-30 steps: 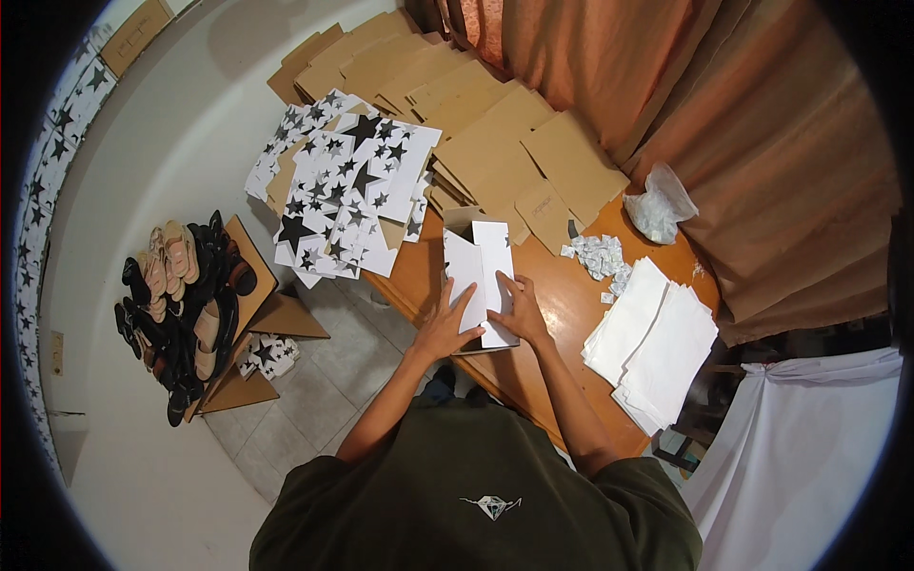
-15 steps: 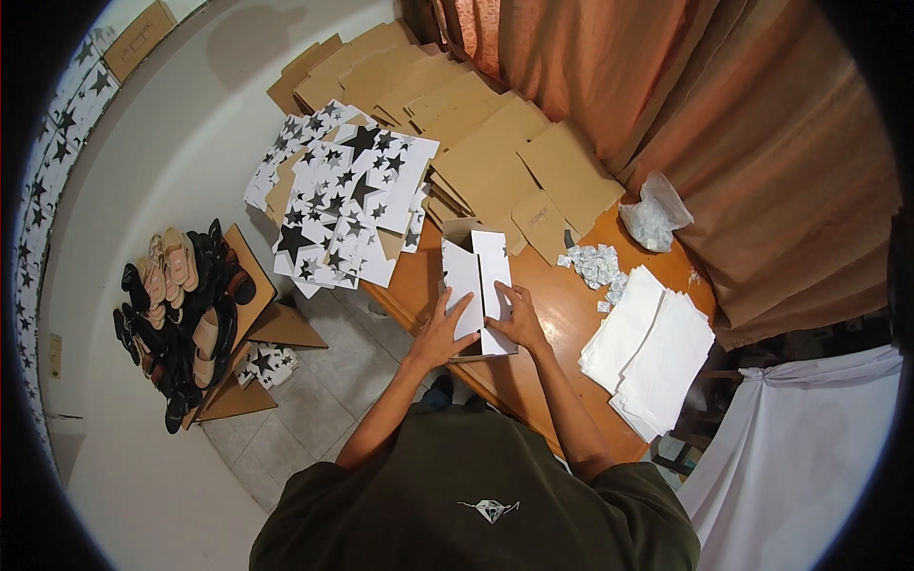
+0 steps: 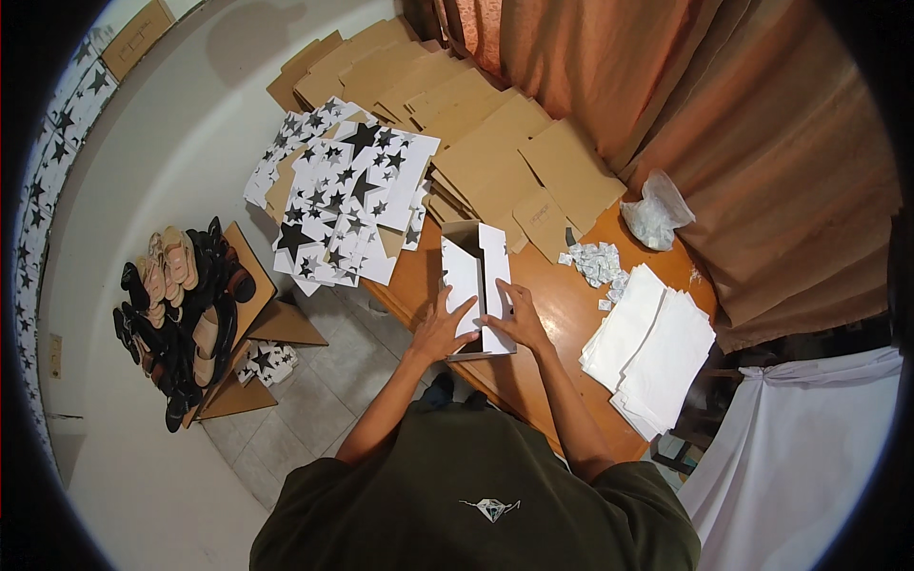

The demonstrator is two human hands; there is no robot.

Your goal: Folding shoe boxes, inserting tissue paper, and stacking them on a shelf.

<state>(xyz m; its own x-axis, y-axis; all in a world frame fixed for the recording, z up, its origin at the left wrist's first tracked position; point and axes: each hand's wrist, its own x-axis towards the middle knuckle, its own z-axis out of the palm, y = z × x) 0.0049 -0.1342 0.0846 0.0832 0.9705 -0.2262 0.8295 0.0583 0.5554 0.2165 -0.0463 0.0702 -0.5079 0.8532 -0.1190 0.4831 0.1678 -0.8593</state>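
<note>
A narrow open-topped cardboard box (image 3: 463,276) with white panels stands on the table before me. A dark lengthwise gap runs between its two white panels. My left hand (image 3: 442,329) holds the left panel, its thumb reaching toward the gap and its fingers along the outer side. On the other panel is my right hand (image 3: 515,319), thumb at the gap and index finger near the upper edge. The far end of the box shows a brown-grey inner wall. What the undersides of my fingers touch is hidden.
Beyond the box, flat brown cardboard pieces (image 3: 486,143) overlap on the wooden table (image 3: 557,314). Star-printed sheets (image 3: 352,181) lie left; white paper (image 3: 652,347), small packets (image 3: 597,265) and a plastic bag (image 3: 657,214) lie right. Shoes (image 3: 181,314) are piled on cardboard at left.
The gap between the white panels has grown wider, and the right panel leans farther outward. Both hands remain on the box, with only small shifts.
</note>
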